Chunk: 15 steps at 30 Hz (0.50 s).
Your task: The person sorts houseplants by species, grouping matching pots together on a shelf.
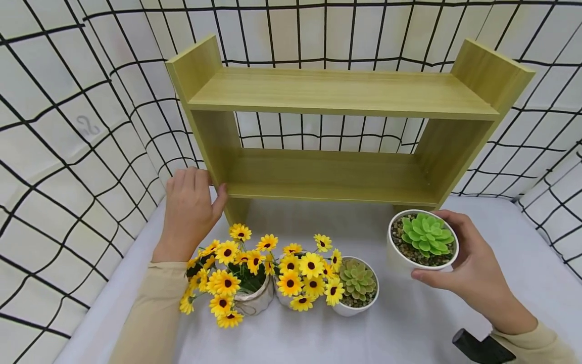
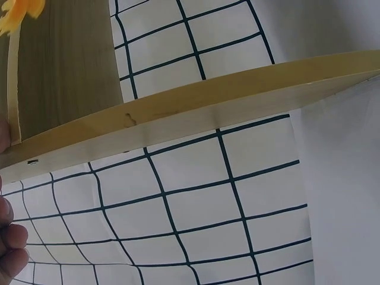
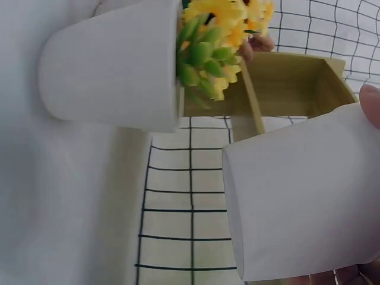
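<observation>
My left hand (image 1: 188, 217) grips the left side panel of a wooden two-tier shelf (image 1: 343, 93), thumb at the front edge and fingers on the outer side. In the left wrist view its curled fingers (image 2: 13, 237) show at the left border, by the panel (image 2: 208, 101). With my right hand (image 1: 477, 268) I hold a bright green potted succulent (image 1: 427, 235) by its white pot, thumb in front and fingers round the far side. It is held up near the shelf's lower right corner. The right wrist view shows the white pot (image 3: 309, 196) tilted and raised, its base visible.
In front of the shelf stand two pots of yellow flowers (image 1: 225, 283) (image 1: 311, 265) and a paler potted succulent (image 1: 357, 279) on a white surface (image 1: 291, 338). Black wire grid (image 1: 68, 126) encloses the left, back and right sides. Both shelf boards are bare.
</observation>
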Each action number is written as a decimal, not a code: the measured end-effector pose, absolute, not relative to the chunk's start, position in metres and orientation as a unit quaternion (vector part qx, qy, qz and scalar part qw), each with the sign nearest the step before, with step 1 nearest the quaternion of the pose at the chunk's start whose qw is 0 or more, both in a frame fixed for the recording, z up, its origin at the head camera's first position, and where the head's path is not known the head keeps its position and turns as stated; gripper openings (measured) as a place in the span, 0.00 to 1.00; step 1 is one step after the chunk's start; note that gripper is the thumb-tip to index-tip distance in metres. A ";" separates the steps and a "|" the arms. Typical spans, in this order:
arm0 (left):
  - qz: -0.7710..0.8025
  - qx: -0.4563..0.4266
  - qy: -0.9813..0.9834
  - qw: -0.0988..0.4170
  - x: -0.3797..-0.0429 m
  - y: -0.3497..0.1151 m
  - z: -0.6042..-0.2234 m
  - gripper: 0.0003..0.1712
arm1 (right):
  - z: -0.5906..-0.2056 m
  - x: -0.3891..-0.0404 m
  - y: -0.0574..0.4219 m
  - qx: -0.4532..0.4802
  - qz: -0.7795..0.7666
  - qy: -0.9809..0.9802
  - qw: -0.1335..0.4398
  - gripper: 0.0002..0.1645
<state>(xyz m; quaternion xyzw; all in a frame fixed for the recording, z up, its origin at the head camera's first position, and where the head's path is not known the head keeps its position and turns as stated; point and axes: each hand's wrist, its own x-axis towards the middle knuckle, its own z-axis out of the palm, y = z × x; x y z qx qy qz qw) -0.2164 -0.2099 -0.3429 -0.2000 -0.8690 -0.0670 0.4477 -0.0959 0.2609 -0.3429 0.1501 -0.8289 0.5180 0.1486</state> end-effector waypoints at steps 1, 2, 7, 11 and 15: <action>-0.067 -0.199 -0.870 0.446 -0.217 -0.210 -0.343 0.18 | -0.338 -0.096 0.262 0.152 0.524 -0.825 0.149 0.65; -0.068 -0.199 -0.870 0.446 -0.217 -0.209 -0.343 0.19 | -0.334 -0.097 0.262 0.155 0.533 -0.818 0.149 0.65; -0.066 -0.194 -0.874 0.441 -0.215 -0.210 -0.343 0.19 | -0.311 -0.104 0.265 0.162 0.561 -0.797 0.152 0.65; -0.065 -0.196 -0.870 0.448 -0.216 -0.210 -0.344 0.19 | -0.293 -0.107 0.264 0.139 0.505 -0.833 0.177 0.66; -0.061 -0.196 -0.872 0.444 -0.216 -0.210 -0.343 0.19 | -0.276 -0.109 0.265 0.133 0.513 -0.828 0.183 0.64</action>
